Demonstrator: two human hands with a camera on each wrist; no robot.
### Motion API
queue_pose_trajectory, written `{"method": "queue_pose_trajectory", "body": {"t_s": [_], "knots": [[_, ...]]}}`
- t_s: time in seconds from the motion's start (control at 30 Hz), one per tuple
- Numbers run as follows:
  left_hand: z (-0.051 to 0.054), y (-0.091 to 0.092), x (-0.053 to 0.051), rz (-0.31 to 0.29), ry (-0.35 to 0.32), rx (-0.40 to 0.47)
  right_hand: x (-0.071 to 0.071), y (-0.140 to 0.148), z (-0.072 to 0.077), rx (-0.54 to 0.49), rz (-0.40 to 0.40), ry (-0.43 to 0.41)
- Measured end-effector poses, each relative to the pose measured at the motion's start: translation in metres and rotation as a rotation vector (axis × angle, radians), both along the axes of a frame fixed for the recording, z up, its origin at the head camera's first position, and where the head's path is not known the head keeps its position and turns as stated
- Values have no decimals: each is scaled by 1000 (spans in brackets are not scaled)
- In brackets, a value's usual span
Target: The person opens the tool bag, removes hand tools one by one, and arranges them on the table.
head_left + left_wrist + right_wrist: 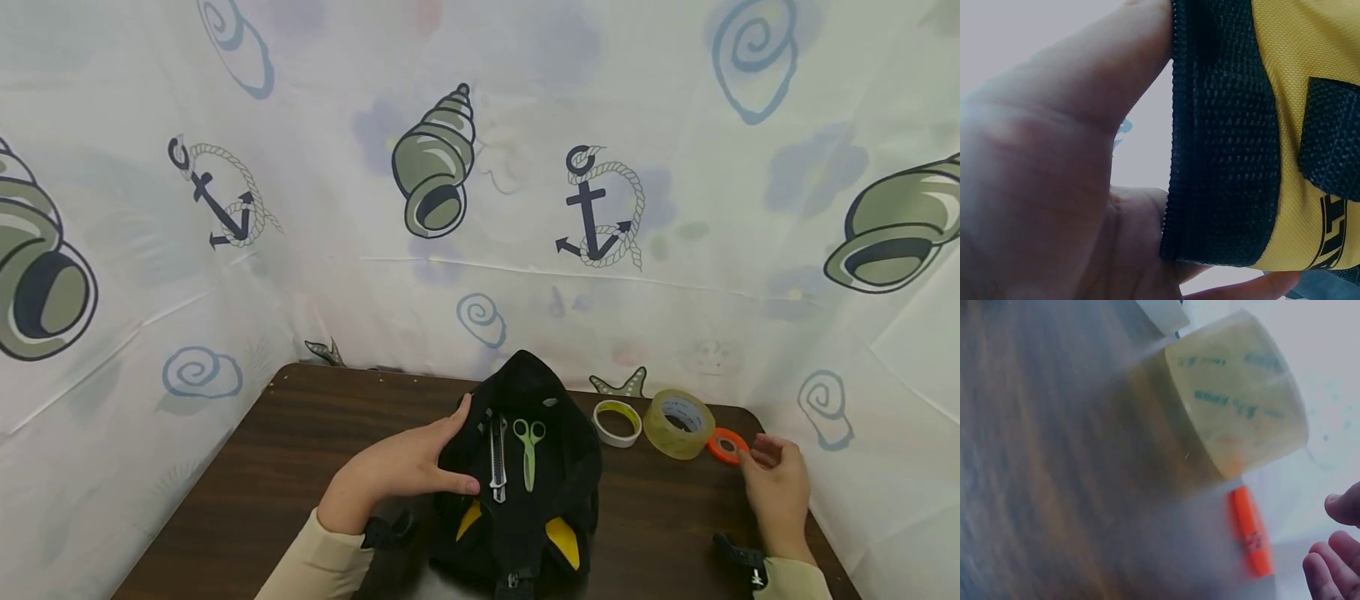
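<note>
White cloth backdrop printed with shells and anchors (337,208) surrounds a dark brown wood-grain table (300,450). On the table: black fabric bag with yellow panels (577,467), mouth open. Left wrist view alone shows its yellow weave, black webbing edge and cut-off dark lettering. Left hand (405,471) grasps the bag's left edge. Right hand (776,487) unclenched, holding nothing, beside the rolls at right.

Contents, visible from the head only: grey-and-black utility knife (498,458), left; light green scissors (529,467), just right of it, handles up.

Outside the bag, to its right: wide clear yellowish tape roll (667,446), teal print plain in right wrist view; white tape roll with yellow inner ring (618,440); small orange tape roll (1251,534), nearest the right hand; right wrist view shows a gap between them.
</note>
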State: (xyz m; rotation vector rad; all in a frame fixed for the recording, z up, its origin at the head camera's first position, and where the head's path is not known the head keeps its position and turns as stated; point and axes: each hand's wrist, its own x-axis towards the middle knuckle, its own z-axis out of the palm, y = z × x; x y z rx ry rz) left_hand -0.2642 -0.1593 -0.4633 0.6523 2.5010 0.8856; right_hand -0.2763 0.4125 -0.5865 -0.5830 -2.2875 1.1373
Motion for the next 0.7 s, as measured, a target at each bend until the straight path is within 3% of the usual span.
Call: {"method": "queue_pose_trajectory", "body": {"t_s": [0.13, 0.37, 0.7], "knots": [[1, 0, 0, 0, 9, -1, -1, -4, 7, 41, 17, 65], [2, 0, 1, 2, 12, -7, 1, -13, 19, 48, 33, 86], [1, 0, 2, 0, 7, 3, 12, -41, 58, 111, 58, 158]]}}
